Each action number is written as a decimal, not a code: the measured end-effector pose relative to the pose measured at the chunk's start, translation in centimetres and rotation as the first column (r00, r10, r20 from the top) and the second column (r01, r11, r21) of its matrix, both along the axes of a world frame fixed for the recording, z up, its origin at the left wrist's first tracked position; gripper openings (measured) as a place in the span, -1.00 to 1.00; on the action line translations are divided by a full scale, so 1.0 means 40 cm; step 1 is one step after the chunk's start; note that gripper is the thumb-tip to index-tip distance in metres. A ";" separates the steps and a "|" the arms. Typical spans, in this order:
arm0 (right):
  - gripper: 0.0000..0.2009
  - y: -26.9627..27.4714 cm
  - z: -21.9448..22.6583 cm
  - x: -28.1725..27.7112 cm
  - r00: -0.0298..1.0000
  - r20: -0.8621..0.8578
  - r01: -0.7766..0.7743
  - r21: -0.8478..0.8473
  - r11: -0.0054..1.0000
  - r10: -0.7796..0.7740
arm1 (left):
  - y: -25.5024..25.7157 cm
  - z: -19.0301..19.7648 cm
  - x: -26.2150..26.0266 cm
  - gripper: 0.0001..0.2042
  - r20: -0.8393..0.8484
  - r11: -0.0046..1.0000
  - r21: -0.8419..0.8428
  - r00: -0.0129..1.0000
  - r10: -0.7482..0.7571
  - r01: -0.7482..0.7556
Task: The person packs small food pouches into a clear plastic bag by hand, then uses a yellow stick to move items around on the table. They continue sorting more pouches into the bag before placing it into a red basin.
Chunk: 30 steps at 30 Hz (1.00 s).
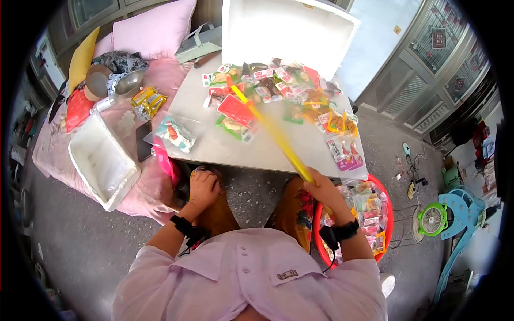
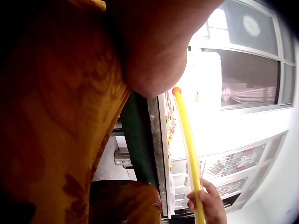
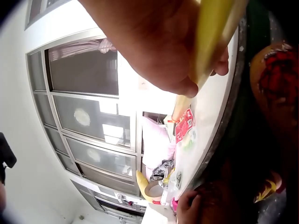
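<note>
My right hand (image 1: 323, 188) grips the near end of a long yellow stick (image 1: 284, 143), which slants up over the table and is blurred in the head view. The left wrist view shows a red band (image 2: 176, 90) near its far end. Under the stick lie a red packet (image 1: 235, 110) and several other small food packets (image 1: 270, 85) on the grey table (image 1: 235, 152). My left hand (image 1: 205, 187) rests on my left knee and holds nothing.
A white foam box (image 1: 289, 32) stands at the table's back. On the right, a red basket (image 1: 390, 214) of packets sits beside my leg. To the left, a pink-covered bed bears a white foam tray (image 1: 101, 160), metal bowls (image 1: 130, 84) and a dark phone (image 1: 143, 142). A green fan (image 1: 432, 219) stands far right.
</note>
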State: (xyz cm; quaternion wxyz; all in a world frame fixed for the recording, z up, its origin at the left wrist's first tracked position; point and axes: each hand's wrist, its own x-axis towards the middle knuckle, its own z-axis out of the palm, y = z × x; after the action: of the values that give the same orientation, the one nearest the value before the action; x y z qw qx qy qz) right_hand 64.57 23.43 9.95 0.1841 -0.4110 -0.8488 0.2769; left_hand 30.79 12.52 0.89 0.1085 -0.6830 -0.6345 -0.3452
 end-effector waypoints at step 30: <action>-0.49 -0.115 -0.036 0.120 0.897 -0.238 0.237 -0.450 0.861 -0.372 | 0.036 0.013 0.059 -0.86 -0.030 0.997 -0.049 0.998 -0.060 0.059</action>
State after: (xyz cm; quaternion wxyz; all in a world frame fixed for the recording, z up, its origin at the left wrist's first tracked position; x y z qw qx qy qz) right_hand 69.39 18.81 8.51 0.2694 -0.5209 -0.6540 0.4779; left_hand 33.13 13.97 1.39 0.0918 -0.7094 -0.6201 -0.3222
